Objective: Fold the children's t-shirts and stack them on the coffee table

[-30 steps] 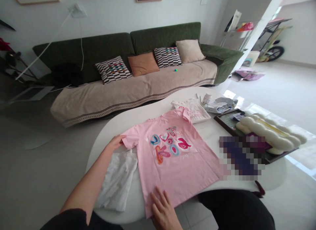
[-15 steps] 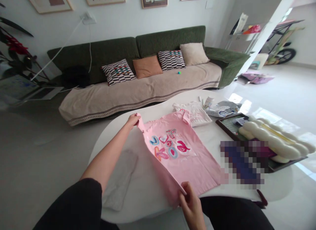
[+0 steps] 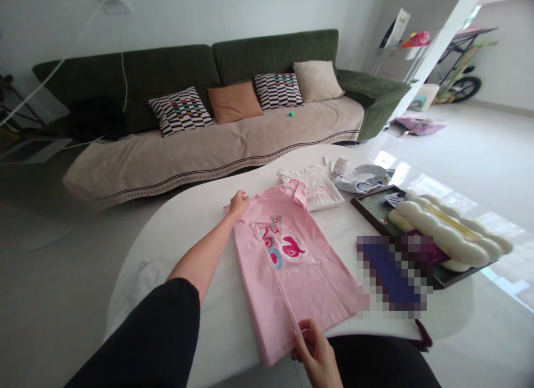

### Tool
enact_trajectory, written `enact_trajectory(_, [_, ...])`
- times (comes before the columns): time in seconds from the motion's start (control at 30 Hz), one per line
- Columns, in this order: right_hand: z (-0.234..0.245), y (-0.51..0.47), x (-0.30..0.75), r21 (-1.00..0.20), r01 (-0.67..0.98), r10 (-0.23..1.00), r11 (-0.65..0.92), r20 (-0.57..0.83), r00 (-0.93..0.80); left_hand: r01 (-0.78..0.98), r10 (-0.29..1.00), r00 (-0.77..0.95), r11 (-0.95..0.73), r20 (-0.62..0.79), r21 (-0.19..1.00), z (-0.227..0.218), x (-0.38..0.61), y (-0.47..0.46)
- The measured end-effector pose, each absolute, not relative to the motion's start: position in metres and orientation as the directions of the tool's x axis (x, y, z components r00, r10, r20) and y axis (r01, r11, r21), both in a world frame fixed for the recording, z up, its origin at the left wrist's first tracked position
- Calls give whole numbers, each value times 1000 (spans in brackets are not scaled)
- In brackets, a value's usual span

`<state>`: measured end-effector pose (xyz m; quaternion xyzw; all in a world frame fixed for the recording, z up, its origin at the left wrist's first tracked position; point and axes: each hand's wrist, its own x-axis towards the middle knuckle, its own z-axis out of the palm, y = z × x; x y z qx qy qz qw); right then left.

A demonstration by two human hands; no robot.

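**Pink T-shirt folded lengthwise, a hand at each end**

From the head camera, a pink T-shirt (image 3: 287, 277) lies folded lengthwise across the middle of a white oval table (image 3: 175, 227). It runs from the table's middle to the near edge, where its hem reaches the rim. The shirt's left side is turned over, covering part of the colourful print (image 3: 283, 249), so only fragments of red-pink and blue lettering show. A short sleeve (image 3: 299, 193) juts out at the top right, and the fabric lies fairly flat, with a straight fold down its left side.

The left hand (image 3: 239, 204) is clenched on the shoulder end of the shirt, with the arm stretched out over the table. The right hand (image 3: 314, 349) grasps the hem at the near edge between thumb and fingers.

Just beyond the shirt lies a folded white garment (image 3: 311, 187), with a crumpled plastic packet (image 3: 362, 179) past it. To the right, a dark wooden tray (image 3: 371, 207) holds a puffy white cushion (image 3: 442, 238). A pixelated patch (image 3: 392, 274) hides whatever lies at the tray's near side. A white cloth (image 3: 146, 279) lies toward the table's left edge, partly under the black sleeve (image 3: 146, 338).
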<state>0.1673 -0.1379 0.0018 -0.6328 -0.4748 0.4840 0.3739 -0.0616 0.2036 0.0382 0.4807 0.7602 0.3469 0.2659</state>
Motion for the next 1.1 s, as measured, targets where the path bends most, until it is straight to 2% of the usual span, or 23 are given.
enact_trajectory(0.07, [-2, -140, 168, -936, 135, 945, -325, -327, 10, 571, 897, -438, 329, -60, 752, 41, -90, 197])
enact_trajectory(0.1, [-4, -143, 168, -933, 133, 942, -333, -335, 9, 574, 885, -461, 357, -70, 737, 42, -104, 192])
enact_trajectory(0.17, [-10, -150, 165, -920, 299, 968, -252, -232, 100, 560, 862, -492, 422, -124, 713, 40, -127, 183])
enact_trajectory(0.23, [-15, -157, 158, -822, 566, 991, -62, 17, 133, 529, 849, -487, 474, -206, 704, 34, -140, 175])
enact_trajectory(0.3, [-19, -160, 144, -653, 728, 969, 208, 239, -62, 496, 844, -462, 500, -272, 710, 26, -143, 170])
enact_trajectory(0.33, [-19, -160, 136, -576, 745, 938, 336, 275, -210, 482, 843, -453, 505, -290, 716, 22, -141, 169])
enact_trajectory(0.4, [-20, -156, 121, -478, 726, 868, 495, 231, -440, 465, 839, -455, 510, -298, 724, 17, -137, 171])
enact_trajectory(0.5, [-21, -148, 109, -383, 738, 827, 557, 172, -535, 447, 828, -479, 516, -292, 730, 15, -131, 178])
enact_trajectory(0.63, [-21, -145, 118, -277, 703, 754, 655, 302, -583, 422, 816, -496, 526, -298, 738, 20, -135, 182])
enact_trajectory(0.77, [-26, -155, 115, -252, 637, 675, 728, 427, -602, 434, 804, -517, 543, -295, 719, 23, -150, 171])
enact_trajectory(0.93, [-35, -166, 91, -248, 544, 592, 801, 459, -663, 517, 767, -618, 561, -172, 647, 29, -169, 152])
enact_trajectory(1.0, [-30, -159, 96, -311, 549, 630, 776, 427, -649, 590, 779, -624, 518, -57, 620, 33, -163, 146])
enact_trajectory(1.03, [-25, -151, 105, -357, 588, 688, 726, 399, -606, 664, 818, -575, 448, 25, 599, 34, -156, 142])
enact_trajectory(1.1, [-14, -129, 130, -454, 718, 848, 528, 320, -422, 829, 926, -330, 190, 185, 527, 35, -133, 134])
